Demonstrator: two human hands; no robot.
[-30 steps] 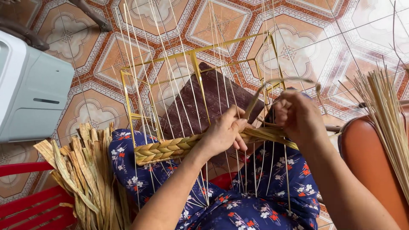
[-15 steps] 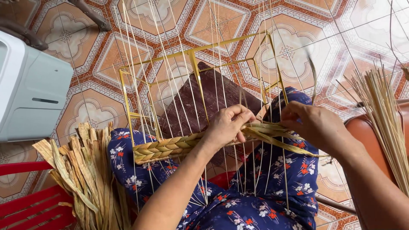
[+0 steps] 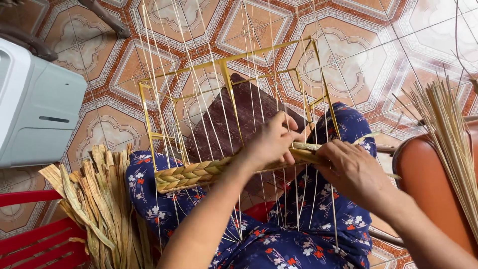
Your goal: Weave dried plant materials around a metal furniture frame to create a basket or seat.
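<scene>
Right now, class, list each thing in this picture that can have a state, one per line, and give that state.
Woven braid: partly done, running along the frame's lower edge.
Yellow wire frame: tilted on the lap, strung with thin upright stakes.
Left hand: grip closed on the braid's working end.
Right hand: fingers pinching a strand beside the braid.
Dried leaf bundle: loose, lying beside the knee.
Thin stick bundle: unused, fanned out.

Patterned orange/cream tile floor, glossy w/ daylight glare; white appliance at one side; red plastic furniture below it.
</scene>
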